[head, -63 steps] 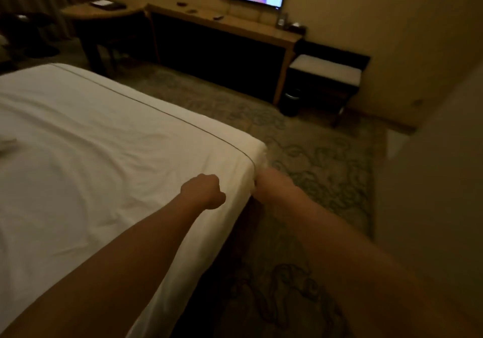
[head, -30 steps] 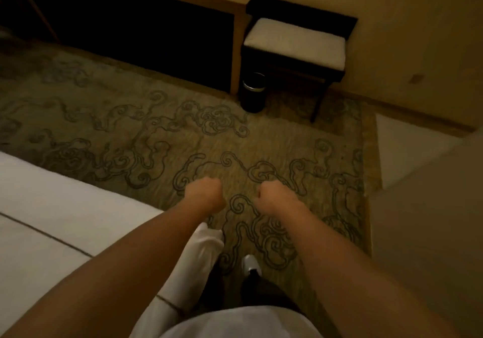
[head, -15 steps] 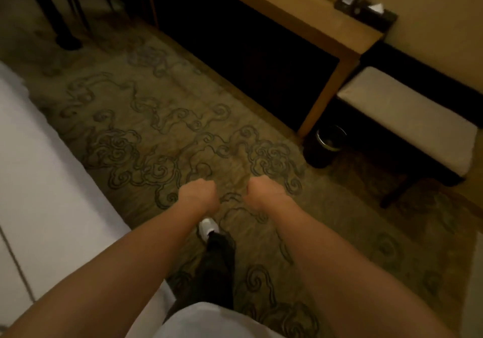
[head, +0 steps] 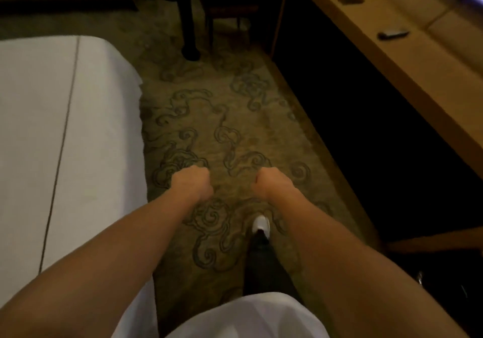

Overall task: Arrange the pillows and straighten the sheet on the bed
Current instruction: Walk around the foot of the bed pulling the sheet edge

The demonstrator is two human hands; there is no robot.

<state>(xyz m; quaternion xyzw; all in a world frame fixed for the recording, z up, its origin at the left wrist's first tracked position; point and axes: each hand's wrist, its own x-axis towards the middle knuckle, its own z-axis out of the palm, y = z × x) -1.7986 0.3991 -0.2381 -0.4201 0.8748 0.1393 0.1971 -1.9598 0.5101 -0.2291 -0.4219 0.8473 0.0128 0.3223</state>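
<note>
While held out ahead at about the same height, both bare forearms reach forward over the patterned carpet [head: 235, 134], roughly parallel and a little apart. Left hand [head: 192, 184] curled into a loose fist, knuckles forward, fingers [head: 202, 174] folded in and holding nothing. Right hand [head: 270, 184] likewise balled — thumb side turned inward, fingers tucked under, nothing gripped. Neither hand touching the bed [head: 65, 141], which runs along the left of the view, just beside the left forearm. White sheet [head: 104, 118] lying smooth and flat across the mattress top, a thin dark seam line [head: 64, 128] running lengthwise near the edge, cloth draped down over the side toward the floor. No pillows in view. Below the right wrist, a white shoe [head: 261, 224] and dark trouser leg planted on the carpet; white shirt hem [head: 248, 316] at the bottom edge. To the right, a long wooden surface [head: 392, 37] angled across the corner, carrying a small dark remote-like item [head: 393, 34] — too blurred to identify. Dark furniture legs [head: 189, 24] standing at the top, beyond the bed's far corner.
</note>
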